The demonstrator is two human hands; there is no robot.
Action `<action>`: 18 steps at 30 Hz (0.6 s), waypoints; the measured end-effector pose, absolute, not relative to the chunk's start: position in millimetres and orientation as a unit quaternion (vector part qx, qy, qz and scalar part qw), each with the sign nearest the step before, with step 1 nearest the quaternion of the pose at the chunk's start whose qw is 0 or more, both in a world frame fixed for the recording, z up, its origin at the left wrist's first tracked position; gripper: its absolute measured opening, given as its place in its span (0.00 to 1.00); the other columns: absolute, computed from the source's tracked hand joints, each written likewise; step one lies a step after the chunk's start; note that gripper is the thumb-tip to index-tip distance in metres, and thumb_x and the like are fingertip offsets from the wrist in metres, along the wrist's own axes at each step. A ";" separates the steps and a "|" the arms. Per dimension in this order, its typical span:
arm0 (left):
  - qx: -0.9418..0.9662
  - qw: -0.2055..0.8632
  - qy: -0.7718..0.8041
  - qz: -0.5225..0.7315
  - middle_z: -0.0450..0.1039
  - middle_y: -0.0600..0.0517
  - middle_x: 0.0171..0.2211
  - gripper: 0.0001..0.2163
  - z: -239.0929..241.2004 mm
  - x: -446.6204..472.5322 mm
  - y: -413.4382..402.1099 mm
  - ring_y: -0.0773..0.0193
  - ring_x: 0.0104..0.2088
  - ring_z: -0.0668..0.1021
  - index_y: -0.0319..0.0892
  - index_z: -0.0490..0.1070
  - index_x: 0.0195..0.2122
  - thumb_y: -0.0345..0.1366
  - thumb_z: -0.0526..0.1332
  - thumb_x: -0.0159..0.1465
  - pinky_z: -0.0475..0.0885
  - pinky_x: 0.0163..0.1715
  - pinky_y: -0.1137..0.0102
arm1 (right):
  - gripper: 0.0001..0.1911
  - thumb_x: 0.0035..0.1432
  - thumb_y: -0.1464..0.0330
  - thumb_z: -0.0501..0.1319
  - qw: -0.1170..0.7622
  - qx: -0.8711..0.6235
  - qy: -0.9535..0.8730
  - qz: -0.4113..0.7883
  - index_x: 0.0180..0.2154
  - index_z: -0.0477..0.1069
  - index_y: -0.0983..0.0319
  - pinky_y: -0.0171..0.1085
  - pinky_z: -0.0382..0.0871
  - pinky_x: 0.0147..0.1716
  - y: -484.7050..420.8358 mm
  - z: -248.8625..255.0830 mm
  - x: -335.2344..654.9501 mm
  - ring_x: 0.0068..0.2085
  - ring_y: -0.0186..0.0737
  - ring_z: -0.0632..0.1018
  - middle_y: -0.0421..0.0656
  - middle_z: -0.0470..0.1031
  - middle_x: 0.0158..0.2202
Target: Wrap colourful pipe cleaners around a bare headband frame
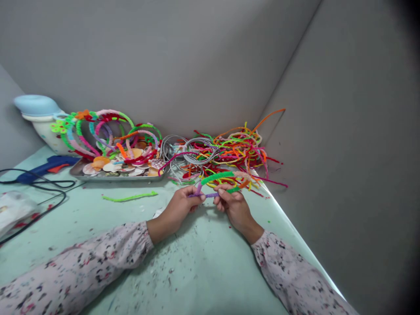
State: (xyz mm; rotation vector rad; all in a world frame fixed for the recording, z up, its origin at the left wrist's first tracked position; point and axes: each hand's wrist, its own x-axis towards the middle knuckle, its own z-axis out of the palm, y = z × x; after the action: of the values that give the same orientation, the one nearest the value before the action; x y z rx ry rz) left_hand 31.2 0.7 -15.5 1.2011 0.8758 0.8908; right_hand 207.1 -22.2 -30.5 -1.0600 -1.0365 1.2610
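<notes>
Between my hands is a headband (217, 176) wrapped in fuzzy pipe cleaner, with green, pink, orange and purple sections. My left hand (185, 203) pinches its purple end. With thumb and fingers, my right hand (232, 203) grips the purple and green stretch on the near side. The headband is held up over the table, in front of a heap of loose pipe cleaners (236, 151). Bare grey hoops (201, 152) lie at the heap's left side. A single lime green pipe cleaner (129, 197) rests on the table left of my hands.
A metal tray (121, 178) holds wrapped colourful headbands (113, 116) and round patches. At the left are a blue glue gun (46, 168) with black cable, a plastic bag (15, 212) and a white container with a blue lid (37, 106). Grey walls border the green table (197, 271).
</notes>
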 end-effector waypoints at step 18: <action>0.488 0.687 0.373 0.388 0.59 0.59 0.17 0.09 -11.7 31.3 1.1 0.74 0.17 0.60 0.38 0.68 0.29 0.39 0.64 0.54 0.51 0.17 0.74 | 0.13 0.53 0.59 0.63 0.573 -0.448 -0.431 0.534 0.36 0.73 0.62 0.29 0.60 0.18 -21.0 -31.1 206.3 0.19 0.29 0.69 0.38 0.74 0.22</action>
State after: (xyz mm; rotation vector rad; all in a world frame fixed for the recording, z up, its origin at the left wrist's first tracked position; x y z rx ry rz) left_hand 31.3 1.1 -11.7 1.0918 0.8348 0.8687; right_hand 206.3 -21.0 -31.1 -1.0505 -1.0109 1.2521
